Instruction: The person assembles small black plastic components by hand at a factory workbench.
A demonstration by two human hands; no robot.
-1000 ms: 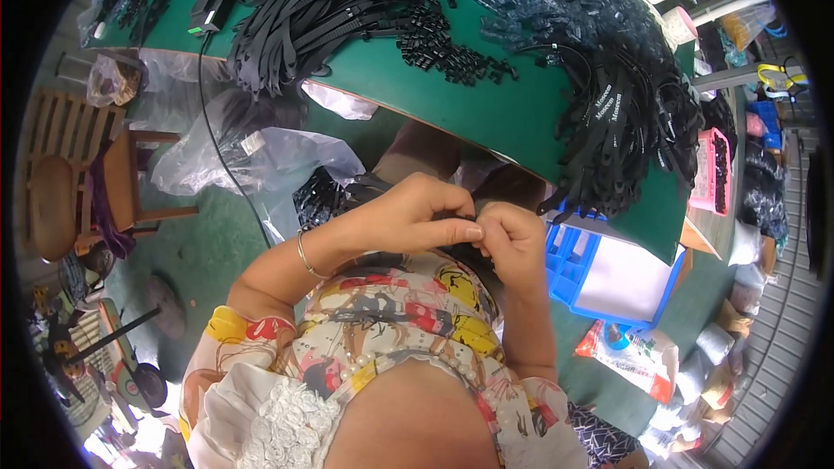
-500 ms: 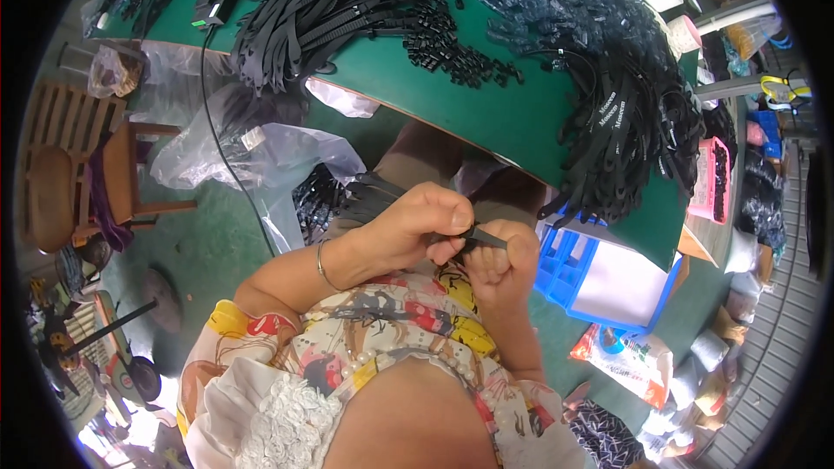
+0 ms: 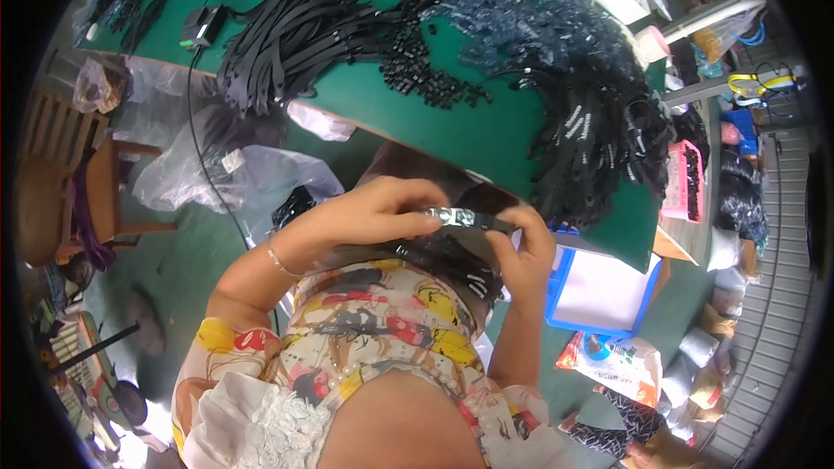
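Observation:
A black strap (image 3: 488, 223) is stretched between my two hands above my lap, with a shiny, pale section near its left end. My left hand (image 3: 388, 210) pinches that left end between thumb and fingers. At the other end, my right hand (image 3: 526, 247) grips the strap with thumb and fingertips. More black straps (image 3: 447, 262) lie across my lap just below. On the green table (image 3: 417, 135) in front lie a fan of black straps (image 3: 282, 43), a heap of small black pieces (image 3: 421, 69) and another bundle of straps with white print (image 3: 586, 143).
Clear plastic pieces (image 3: 530, 22) are heaped at the back of the table. A black box with a cable (image 3: 202, 28) sits toward the left. At the right stand a pink basket (image 3: 682, 181) and, lower, a blue-rimmed tray (image 3: 599, 330). A wooden chair (image 3: 104, 187) is at far left.
My hands have moved apart and the strap, earlier bunched between them, is now drawn out lengthwise. The pale shiny section has come into view. The whole view has shifted slightly.

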